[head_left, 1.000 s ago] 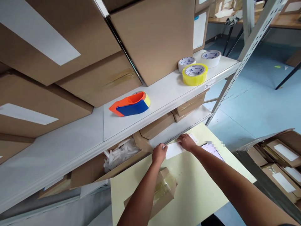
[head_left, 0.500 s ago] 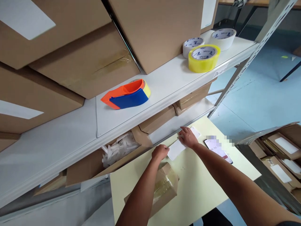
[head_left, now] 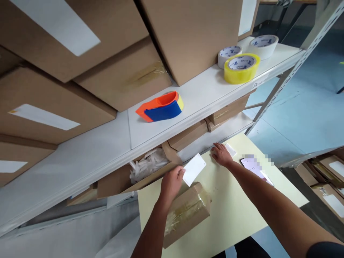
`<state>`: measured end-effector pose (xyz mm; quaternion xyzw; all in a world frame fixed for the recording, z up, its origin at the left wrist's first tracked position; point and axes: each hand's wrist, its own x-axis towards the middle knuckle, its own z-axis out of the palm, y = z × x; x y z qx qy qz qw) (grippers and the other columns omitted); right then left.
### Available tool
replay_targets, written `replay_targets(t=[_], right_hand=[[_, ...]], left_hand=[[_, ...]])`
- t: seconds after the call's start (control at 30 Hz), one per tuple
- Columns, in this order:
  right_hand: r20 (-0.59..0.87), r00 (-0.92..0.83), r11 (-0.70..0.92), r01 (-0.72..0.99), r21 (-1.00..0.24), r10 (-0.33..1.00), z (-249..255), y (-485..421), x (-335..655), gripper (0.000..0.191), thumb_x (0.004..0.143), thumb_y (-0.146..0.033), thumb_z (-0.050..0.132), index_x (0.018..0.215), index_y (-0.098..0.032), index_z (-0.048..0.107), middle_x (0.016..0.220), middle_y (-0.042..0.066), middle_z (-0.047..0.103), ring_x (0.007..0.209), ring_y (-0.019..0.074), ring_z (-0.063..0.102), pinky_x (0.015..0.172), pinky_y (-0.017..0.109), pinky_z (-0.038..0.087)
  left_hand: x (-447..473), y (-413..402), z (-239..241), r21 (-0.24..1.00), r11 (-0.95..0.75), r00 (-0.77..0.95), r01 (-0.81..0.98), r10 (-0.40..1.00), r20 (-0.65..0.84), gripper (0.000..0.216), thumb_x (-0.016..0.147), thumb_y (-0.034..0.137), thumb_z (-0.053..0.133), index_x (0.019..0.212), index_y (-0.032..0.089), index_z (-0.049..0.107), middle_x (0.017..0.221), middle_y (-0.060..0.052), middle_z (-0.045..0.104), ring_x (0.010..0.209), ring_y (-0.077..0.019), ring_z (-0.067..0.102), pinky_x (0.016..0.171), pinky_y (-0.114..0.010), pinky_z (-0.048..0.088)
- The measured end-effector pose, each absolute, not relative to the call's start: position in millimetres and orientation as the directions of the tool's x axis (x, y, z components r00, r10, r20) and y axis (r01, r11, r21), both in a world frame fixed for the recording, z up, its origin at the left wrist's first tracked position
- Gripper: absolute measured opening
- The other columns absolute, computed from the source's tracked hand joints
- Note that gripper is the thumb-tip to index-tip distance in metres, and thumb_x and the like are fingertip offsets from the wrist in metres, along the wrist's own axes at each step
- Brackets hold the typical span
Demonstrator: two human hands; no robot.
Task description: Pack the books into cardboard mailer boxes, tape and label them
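Note:
Between thumb and fingers my left hand (head_left: 172,182) pinches a white label (head_left: 195,169) by its near left edge, holding it raised over the table. Just below that hand a taped cardboard box (head_left: 188,215) lies on the pale yellow table (head_left: 242,222). My right hand (head_left: 221,154) rests with fingers stretched out on more white labels (head_left: 230,150) near the table's far edge. To its right lies a phone (head_left: 256,169) with a lit screen.
Beyond the table a white shelf (head_left: 107,132) carries large cardboard boxes, an orange and blue tape dispenser (head_left: 161,107), a yellow tape roll (head_left: 242,70) and two white ones. A carton of crumpled white paper (head_left: 150,165) sits underneath. Labelled boxes (head_left: 328,182) fill a container at right.
My left hand has lifted one label off the others and drawn it left, above the box. My right hand stays on the remaining labels. The view has shifted slightly.

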<state>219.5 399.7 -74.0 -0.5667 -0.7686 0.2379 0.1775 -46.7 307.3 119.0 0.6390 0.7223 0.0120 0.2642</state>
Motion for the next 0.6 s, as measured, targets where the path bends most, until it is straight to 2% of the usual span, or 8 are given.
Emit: replay_targets(t=[0.07, 0.13, 0.27, 0.37, 0.43, 0.53, 0.6], right_hand=[[0.02, -0.279, 0.237, 0.772, -0.59, 0.96, -64.8, 396.5, 216.9, 0.032, 0.091, -0.027, 0.056, 0.119, -0.013, 0.066, 0.147, 0.022, 0.053, 0.141, 0.0358, 0.042, 0.119, 0.054, 0.028], [0.056, -0.222, 0.204, 0.73, -0.652, 0.973, -48.0, 387.8, 211.3, 0.033, 0.093, -0.027, 0.052, 0.12, -0.014, 0.065, 0.145, 0.022, 0.055, 0.134, 0.0351, 0.05, 0.114, 0.053, 0.035], [0.02, -0.156, 0.096, 0.496, -0.863, 0.988, 9.9, 345.0, 193.2, 0.036, 0.096, -0.043, 0.048, 0.118, -0.021, 0.065, 0.128, 0.015, 0.067, 0.109, 0.0293, 0.068, 0.094, 0.044, 0.054], [-0.098, -0.237, -0.026, 0.29, -0.957, 0.967, 66.1, 294.7, 177.5, 0.039, 0.094, -0.056, 0.052, 0.113, -0.025, 0.066, 0.116, 0.01, 0.072, 0.102, 0.0273, 0.07, 0.091, 0.041, 0.056], [-0.157, -0.344, -0.1, 0.178, -0.979, 0.926, 101.7, 260.0, 166.0, 0.045, 0.094, -0.059, 0.054, 0.12, -0.024, 0.064, 0.115, 0.01, 0.072, 0.101, 0.0267, 0.071, 0.091, 0.041, 0.056], [-0.167, -0.494, -0.152, 0.072, -0.986, 0.853, 142.2, 216.9, 146.0, 0.048, 0.094, -0.058, 0.057, 0.127, -0.024, 0.062, 0.105, 0.007, 0.074, 0.097, 0.0248, 0.07, 0.089, 0.039, 0.055], [-0.184, -0.538, -0.19, 0.044, -0.981, 0.822, 158.6, 196.6, 131.8, 0.046, 0.092, -0.059, 0.061, 0.12, -0.023, 0.066, 0.093, 0.005, 0.073, 0.087, 0.023, 0.068, 0.082, 0.037, 0.055]], left_hand=[[-59.3, 275.3, 143.2, 0.441, 0.246, -0.117, 0.863, 0.947, -0.299, 0.035, 0.097, 0.046, 0.042, 0.091, 0.024, 0.068, 0.075, 0.0, 0.069, 0.071, -0.0168, 0.06, 0.067, -0.024, 0.041], [-72.5, 241.9, 160.8, 0.534, 0.306, -0.181, 0.788, 0.944, -0.274, 0.041, 0.096, 0.054, 0.04, 0.09, 0.024, 0.067, 0.067, 0.001, 0.063, 0.064, -0.0166, 0.055, 0.063, -0.024, 0.04], [-95.8, 185.7, 181.9, 0.676, 0.351, -0.246, 0.647, 0.936, -0.251, 0.045, 0.092, 0.062, 0.044, 0.086, 0.023, 0.066, 0.064, 0.002, 0.058, 0.063, -0.0167, 0.054, 0.06, -0.025, 0.041], [-106.2, 154.1, 190.2, 0.75, 0.383, -0.273, 0.54, 0.922, -0.274, 0.046, 0.09, 0.065, 0.048, 0.085, 0.022, 0.067, 0.063, 0.002, 0.058, 0.062, -0.0168, 0.054, 0.06, -0.025, 0.041], [-109.0, 136.2, 192.5, 0.792, 0.39, -0.274, 0.47, 0.917, -0.289, 0.048, 0.089, 0.066, 0.05, 0.085, 0.021, 0.067, 0.066, 0.001, 0.06, 0.063, -0.017, 0.055, 0.061, -0.025, 0.042], [-109.4, 113.1, 191.3, 0.849, 0.389, -0.241, 0.358, 0.917, -0.319, 0.05, 0.088, 0.067, 0.053, 0.085, 0.02, 0.068, 0.068, 0.0, 0.061, 0.065, -0.0169, 0.055, 0.061, -0.025, 0.043], [-109.8, 100.1, 187.6, 0.875, 0.384, -0.218, 0.294, 0.919, -0.329, 0.051, 0.088, 0.068, 0.054, 0.086, 0.019, 0.069, 0.069, 0.0, 0.061, 0.064, -0.0166, 0.054, 0.062, -0.025, 0.044]])
